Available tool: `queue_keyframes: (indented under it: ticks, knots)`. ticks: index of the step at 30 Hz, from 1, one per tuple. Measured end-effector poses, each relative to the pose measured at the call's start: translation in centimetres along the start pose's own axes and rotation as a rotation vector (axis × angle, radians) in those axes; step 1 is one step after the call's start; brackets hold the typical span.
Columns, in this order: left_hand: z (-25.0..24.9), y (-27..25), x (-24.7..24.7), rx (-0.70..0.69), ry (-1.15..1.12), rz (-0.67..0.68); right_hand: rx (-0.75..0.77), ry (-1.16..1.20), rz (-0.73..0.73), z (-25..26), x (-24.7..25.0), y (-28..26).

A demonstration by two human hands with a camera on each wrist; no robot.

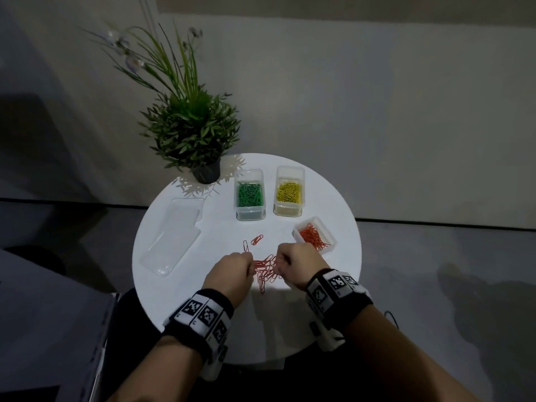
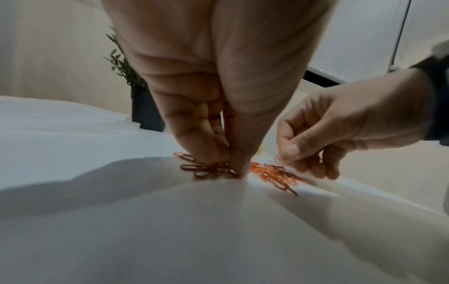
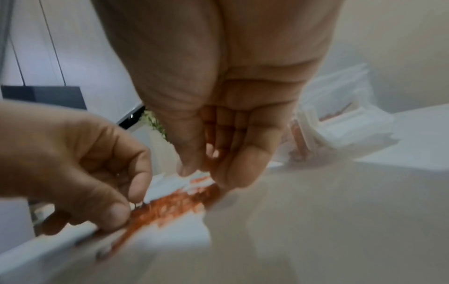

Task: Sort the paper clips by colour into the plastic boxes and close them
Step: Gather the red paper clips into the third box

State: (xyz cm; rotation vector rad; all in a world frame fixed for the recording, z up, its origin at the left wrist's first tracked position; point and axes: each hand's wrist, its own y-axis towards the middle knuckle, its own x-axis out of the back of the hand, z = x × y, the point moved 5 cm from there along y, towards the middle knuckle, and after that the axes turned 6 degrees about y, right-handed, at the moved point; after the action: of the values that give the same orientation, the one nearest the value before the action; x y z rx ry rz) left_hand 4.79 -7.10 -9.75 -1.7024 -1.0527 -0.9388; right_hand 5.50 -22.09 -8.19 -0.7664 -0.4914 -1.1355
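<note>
A pile of orange paper clips (image 1: 265, 269) lies on the round white table (image 1: 290, 314) between my hands. My left hand (image 1: 245, 265) pinches clips at the pile's left side, fingertips down on the table (image 2: 233, 165). At the pile's right side, my right hand (image 1: 284, 261) has its fingers curled and pinches a clip between thumb and fingers (image 2: 291, 157). Two stray orange clips (image 1: 255, 240) lie just beyond the pile. The open orange box (image 1: 298, 230) sits to the right. The open green box (image 1: 251, 214) and yellow box (image 1: 288, 211) stand behind.
Clear plastic lids (image 1: 174, 236) lie on the table's left side. A potted plant (image 1: 203, 169) stands at the back left edge. The table's near edge is just under my wrists, with dark floor around it.
</note>
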Motion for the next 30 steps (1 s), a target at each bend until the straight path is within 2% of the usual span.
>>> queue_keyframes:
  ticks: [3, 5, 8, 13, 17, 22, 25, 30]
  knots:
    - [2.2, -0.3, 0.6, 0.128, -0.055, -0.093, -0.031, 0.070, -0.139, -0.4, 1.6, -0.8]
    - [3.7, -0.5, 0.2, 0.213, -0.037, -0.087, -0.066, 0.006, -0.229, -1.2, 3.2, -1.9]
    - [4.0, -0.4, -0.2, 0.248, -0.022, -0.050, -0.088, -0.104, -0.268, -2.1, 4.7, -2.6]
    - [1.5, 1.0, 0.1, 0.152, -0.099, -0.050, -0.091, -0.094, -0.319, -2.2, 5.7, -1.3]
    - [0.3, 2.4, 0.7, 0.105, -0.126, -0.054, -0.062, -0.135, -0.269, -1.8, 4.1, -1.2]
    - [-0.1, 3.6, 0.6, 0.073, -0.064, 0.018, -0.061, -0.230, 0.012, -1.5, 0.0, -0.5]
    - [-0.4, 3.2, 0.1, -0.011, -0.077, 0.046, -0.047, -0.275, 0.025, -1.0, -0.5, 0.7]
    - [-0.2, 0.4, -0.2, -0.035, -0.114, 0.049, 0.022, -0.233, 0.039, 0.7, -1.5, 2.0]
